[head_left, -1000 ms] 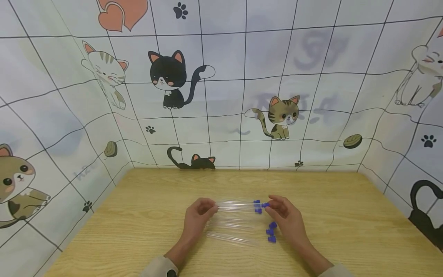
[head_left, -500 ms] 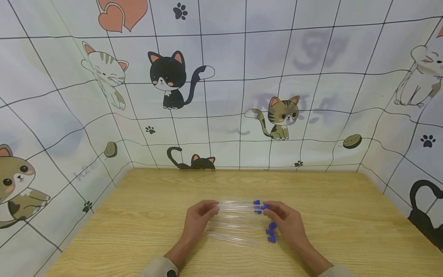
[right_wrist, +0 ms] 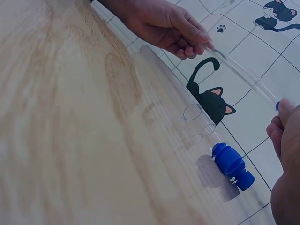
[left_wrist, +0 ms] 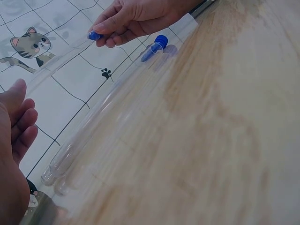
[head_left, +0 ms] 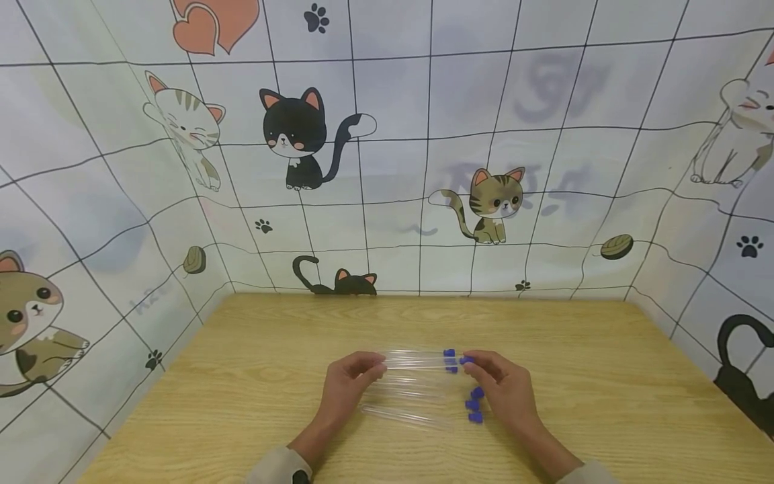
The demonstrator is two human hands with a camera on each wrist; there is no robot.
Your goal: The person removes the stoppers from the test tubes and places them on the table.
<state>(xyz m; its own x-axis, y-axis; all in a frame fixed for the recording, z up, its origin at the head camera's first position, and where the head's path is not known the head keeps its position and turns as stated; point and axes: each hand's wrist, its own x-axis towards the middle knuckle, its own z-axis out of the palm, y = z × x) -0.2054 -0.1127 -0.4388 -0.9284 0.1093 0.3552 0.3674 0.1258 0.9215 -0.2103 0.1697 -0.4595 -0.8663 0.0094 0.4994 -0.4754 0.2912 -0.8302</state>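
Note:
My left hand [head_left: 351, 383] pinches a clear test tube [left_wrist: 56, 65] by its closed end, holding it roughly level above the table. Between thumb and fingers, my right hand [head_left: 502, 386] pinches a blue stopper [left_wrist: 94, 35] right at the tube's mouth. Just behind, in the head view, lie tubes with blue stoppers [head_left: 449, 352] at their right ends, partly overlapped by the held tube. Nearer to me are several uncapped tubes [head_left: 405, 417], side by side. Loose blue stoppers [head_left: 473, 405] lie in a short column to their right, beside my right hand.
All of this is on a light wood-grain table [head_left: 272, 336]. A white cloth [head_left: 393, 168] printed with grid lines and cartoon cats hangs round its back and both sides.
My left hand has shifted slightly right and down with the tube. The right fingers have closed in lower round the stopper, which stays at the tube's mouth. Things on the table have not moved.

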